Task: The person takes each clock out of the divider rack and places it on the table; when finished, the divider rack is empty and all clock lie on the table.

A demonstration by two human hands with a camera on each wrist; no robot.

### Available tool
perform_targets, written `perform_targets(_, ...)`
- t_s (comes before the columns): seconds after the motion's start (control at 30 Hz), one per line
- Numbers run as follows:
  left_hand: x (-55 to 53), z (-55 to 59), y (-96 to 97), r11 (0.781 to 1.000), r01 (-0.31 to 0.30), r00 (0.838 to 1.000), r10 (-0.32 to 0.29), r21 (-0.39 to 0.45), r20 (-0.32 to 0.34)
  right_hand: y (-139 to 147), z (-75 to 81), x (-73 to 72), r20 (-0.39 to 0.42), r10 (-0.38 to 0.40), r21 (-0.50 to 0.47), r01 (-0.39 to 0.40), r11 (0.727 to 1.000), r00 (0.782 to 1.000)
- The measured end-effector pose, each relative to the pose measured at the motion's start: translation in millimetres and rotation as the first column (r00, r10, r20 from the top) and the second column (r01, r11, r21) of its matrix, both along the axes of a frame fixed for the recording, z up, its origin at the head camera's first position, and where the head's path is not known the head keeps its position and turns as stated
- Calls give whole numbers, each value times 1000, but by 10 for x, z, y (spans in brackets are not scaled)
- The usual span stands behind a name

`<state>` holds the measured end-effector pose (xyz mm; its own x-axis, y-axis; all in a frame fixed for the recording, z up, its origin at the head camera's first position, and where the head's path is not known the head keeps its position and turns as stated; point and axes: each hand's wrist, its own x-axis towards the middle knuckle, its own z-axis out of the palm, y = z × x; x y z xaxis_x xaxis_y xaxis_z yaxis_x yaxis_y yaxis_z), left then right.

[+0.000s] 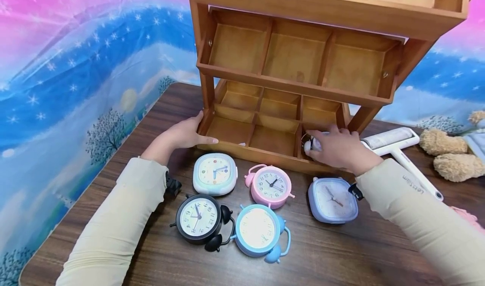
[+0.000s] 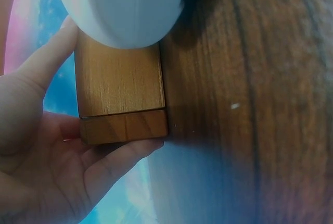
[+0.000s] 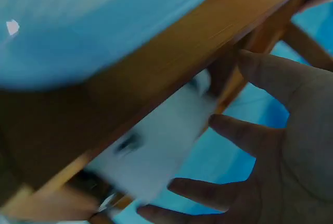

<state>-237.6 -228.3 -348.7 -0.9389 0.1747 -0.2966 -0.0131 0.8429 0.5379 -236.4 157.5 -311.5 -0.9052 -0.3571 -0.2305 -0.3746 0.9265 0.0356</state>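
My left hand point(image 1: 182, 132) grips the front left corner of the wooden shelf's point(image 1: 242, 149) lowest tray. In the left wrist view, thumb and fingers stand on either side of that corner. My right hand point(image 1: 337, 149) reaches over the tray's front right compartment, its fingers spread in the right wrist view. Under it sits a white thing point(image 3: 161, 135) with a rounded knob, partly hidden. Before the tray lie a white-and-pale-blue clock point(image 1: 214, 172), a pink alarm clock point(image 1: 270, 185), a lavender clock point(image 1: 333, 200), a black alarm clock point(image 1: 198, 218) and a light blue alarm clock point(image 1: 257, 230).
A white lint roller point(image 1: 401, 147) lies right of the shelf, beside a plush toy's tan legs point(image 1: 451, 153). Higher shelf tiers point(image 1: 299, 54) overhang the lowest tray. A patterned cloth point(image 1: 94, 88) hangs behind the dark wood table point(image 1: 303, 260).
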Motion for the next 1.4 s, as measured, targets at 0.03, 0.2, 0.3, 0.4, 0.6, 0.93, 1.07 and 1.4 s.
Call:
perform_targets(0.03,0,-5,5,1000,1,1000,-1,1,0,52,-16,-44,17,-22,10,22,1000,1000)
perform_targets(0.2,12,-14,39,1000,3,1000,-3,16,5,232,-96,-161,28,-24,19,23,1000,999)
perform_targets(0.3,26,-15,52,1000,10,1000,-10,18,12,279,-120,-163,7,-11,19,11,1000,1000)
perform_targets(0.4,35,-18,52,1000,13,1000,-13,12,17,291,-106,-126,-9,1,21,-1,1000,1000)
perform_targets(0.6,35,-21,34,1000,10,1000,-10,19,21,276,84,12,-119,25,10,-24,1000,993)
perform_targets(0.93,64,49,0,1000,2,1000,-2,0,31,263,406,698,-360,340,-56,-384,921,869)
perform_targets(1.07,76,77,-6,1000,-1,1000,1,-14,28,245,374,1065,-398,479,-53,-541,839,782)
perform_targets(1.4,68,61,27,1000,11,1000,-11,6,23,361,109,1638,-201,532,-92,-557,826,823)
